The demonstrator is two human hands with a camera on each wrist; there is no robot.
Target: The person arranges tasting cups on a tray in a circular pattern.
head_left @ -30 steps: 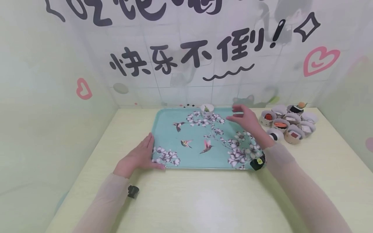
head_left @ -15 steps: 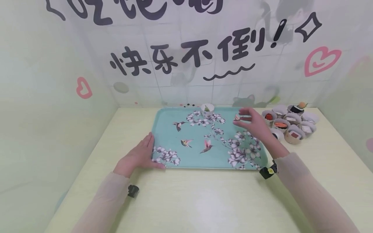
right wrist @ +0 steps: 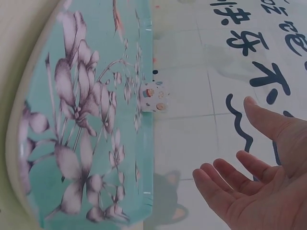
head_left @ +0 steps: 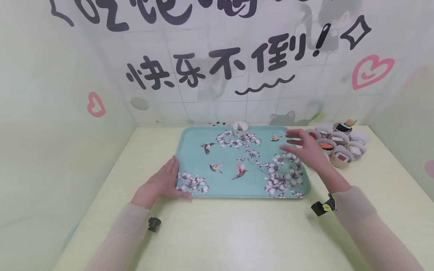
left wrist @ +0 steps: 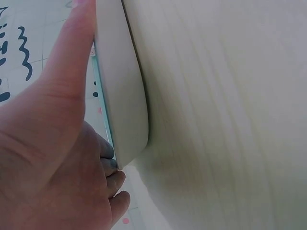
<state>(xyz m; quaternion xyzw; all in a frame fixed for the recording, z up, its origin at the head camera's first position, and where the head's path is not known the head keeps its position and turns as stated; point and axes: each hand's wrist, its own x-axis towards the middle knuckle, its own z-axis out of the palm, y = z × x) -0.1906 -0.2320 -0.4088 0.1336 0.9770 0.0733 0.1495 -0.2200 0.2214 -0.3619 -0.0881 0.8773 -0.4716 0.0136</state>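
Note:
A turquoise tray (head_left: 217,184) printed with flowers and birds lies on the table. Against its left edge rests my left hand (head_left: 160,181), fingers along the side and thumb at the front corner; the left wrist view shows this hand (left wrist: 53,124) at the tray's pale outer wall (left wrist: 122,91). My right hand (head_left: 306,150) hovers over the tray's right side with fingers spread and holds nothing. At the tray's back edge stands one small paper cup (head_left: 240,129) with a bit of green inside, also visible in the right wrist view as a patterned cup (right wrist: 154,97).
Several paper cups (head_left: 340,158) with sushi-like pieces cluster at the back right, partly behind my right hand. One dark piece with an orange top (head_left: 345,125) sits at the back of the group. A wall (head_left: 217,109) with black lettering rises behind the table (head_left: 217,233).
My right hand has moved right across the tray, away from the single cup and toward the cup cluster, uncovering a printed bird. My left hand stays at the tray's edge.

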